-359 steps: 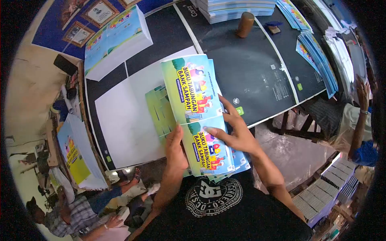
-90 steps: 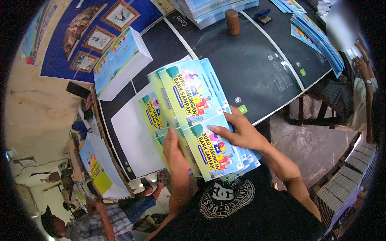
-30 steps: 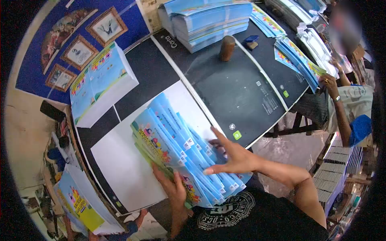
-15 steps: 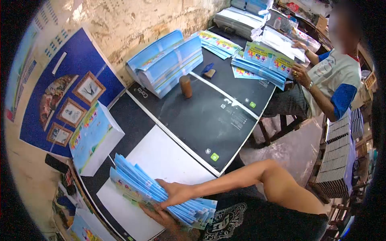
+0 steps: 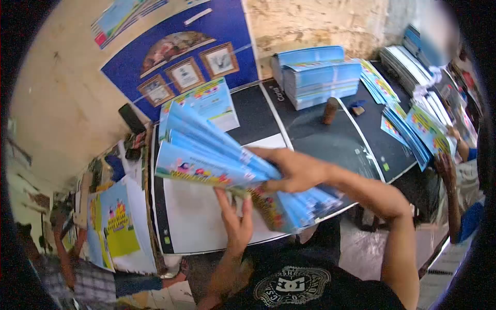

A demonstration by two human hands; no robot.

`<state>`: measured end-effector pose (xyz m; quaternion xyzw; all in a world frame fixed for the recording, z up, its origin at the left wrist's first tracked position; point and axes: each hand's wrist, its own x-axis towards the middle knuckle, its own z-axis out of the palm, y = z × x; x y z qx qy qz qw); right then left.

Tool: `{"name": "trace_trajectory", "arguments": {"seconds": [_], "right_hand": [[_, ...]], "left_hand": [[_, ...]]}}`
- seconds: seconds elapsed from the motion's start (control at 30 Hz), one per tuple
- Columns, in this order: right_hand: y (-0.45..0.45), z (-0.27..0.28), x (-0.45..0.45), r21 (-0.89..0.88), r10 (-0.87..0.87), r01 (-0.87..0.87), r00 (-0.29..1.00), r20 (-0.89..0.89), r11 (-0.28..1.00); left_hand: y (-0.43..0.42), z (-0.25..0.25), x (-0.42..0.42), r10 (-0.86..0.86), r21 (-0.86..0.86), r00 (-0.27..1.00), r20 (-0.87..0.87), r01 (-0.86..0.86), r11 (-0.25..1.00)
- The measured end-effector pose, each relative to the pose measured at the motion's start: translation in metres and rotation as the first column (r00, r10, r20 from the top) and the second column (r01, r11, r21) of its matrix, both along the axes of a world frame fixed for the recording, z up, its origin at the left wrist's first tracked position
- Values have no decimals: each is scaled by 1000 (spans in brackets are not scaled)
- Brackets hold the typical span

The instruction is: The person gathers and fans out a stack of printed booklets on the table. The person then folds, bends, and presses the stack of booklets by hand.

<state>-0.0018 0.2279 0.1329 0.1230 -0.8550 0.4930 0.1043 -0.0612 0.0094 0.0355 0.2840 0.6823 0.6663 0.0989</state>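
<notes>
A fanned bundle of light-blue printed booklet covers (image 5: 206, 163), with colourful cartoon figures along the edge, is held up above the table. My right hand (image 5: 302, 170) grips it near the middle from above, fingers wrapped over the sheets. Below the bundle, my left hand (image 5: 236, 225) has its fingers and thumb apart, the tips at the lower edge of the covers. Under both hands lies a white board (image 5: 194, 227) on the black tabletop. Behind the bundle sits a stack of the same covers (image 5: 219, 106).
Tied blue stacks (image 5: 323, 77) stand by the wall, near a brown cylinder (image 5: 329, 111) and a small blue-handled tool (image 5: 357, 107). A co-worker's hands (image 5: 444, 160) handle covers (image 5: 426, 132) at the right. Another person's arms (image 5: 67, 253) are at lower left beside printed sheets (image 5: 119, 217).
The view has swung left. The bundle has been raised off the white board and its sheets fan wider. My left hand has come out from the bundle's lower edge, fingers spread.
</notes>
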Motion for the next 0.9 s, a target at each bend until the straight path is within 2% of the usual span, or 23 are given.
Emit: {"name": "trace_trajectory", "arguments": {"seconds": [0.03,0.07,0.1,0.17,0.2,0.3,0.33,0.4,0.43,0.47,0.53,0.6,0.63,0.67,0.7,0.77,0.83,0.9], "right_hand": [[4,37,9,-56,61,-55,992,113,997],[12,53,13,34,68,-72,992,110,997],[18,63,17,124,66,-79,992,106,989],[26,83,22,245,36,-103,964,264,964],[29,87,26,299,7,-114,941,337,947],[46,42,26,595,-118,-176,899,421,784],[53,18,27,645,-169,-184,880,445,742],[62,-7,27,727,-255,-93,900,354,680],[65,-15,26,760,-292,-45,907,304,649],[70,-21,22,774,-306,-31,908,286,632],[70,-27,16,757,-314,-16,904,290,653],[66,-28,11,746,-320,-24,893,315,666],[64,-27,10,748,-313,-30,897,314,663],[63,-26,11,750,-310,-35,897,314,660],[62,-26,14,755,-314,-35,896,314,655],[55,-28,26,768,-323,24,916,239,640],[53,-32,31,779,-315,43,927,202,626],[54,-27,35,785,-340,70,922,184,615]], "left_hand": [[4,6,1,-73,37,997,-29,74,997],[8,20,5,-84,-83,994,-64,78,993],[11,19,9,-104,-76,992,-68,99,992],[22,11,18,-164,-65,983,-79,159,985],[26,3,25,-133,-73,988,-74,127,989],[33,-22,27,-329,-287,944,34,324,901],[33,-39,25,-355,-383,934,-47,311,870],[14,-34,29,-566,-565,813,-134,407,718],[4,-23,28,-663,-657,732,-156,424,623],[-4,4,31,-732,-671,678,69,574,469],[-12,89,42,-742,-454,651,163,717,529],[-20,120,35,-599,-352,781,-178,518,780],[-19,130,32,-484,-257,806,-341,415,873],[-7,140,27,-449,-330,748,-489,317,889],[9,148,19,-421,-381,657,-625,214,899],[70,91,7,-505,-574,533,-679,43,818],[86,45,-14,-588,-688,475,-654,-53,723],[102,42,-22,-658,-755,432,-616,-85,651]]}}
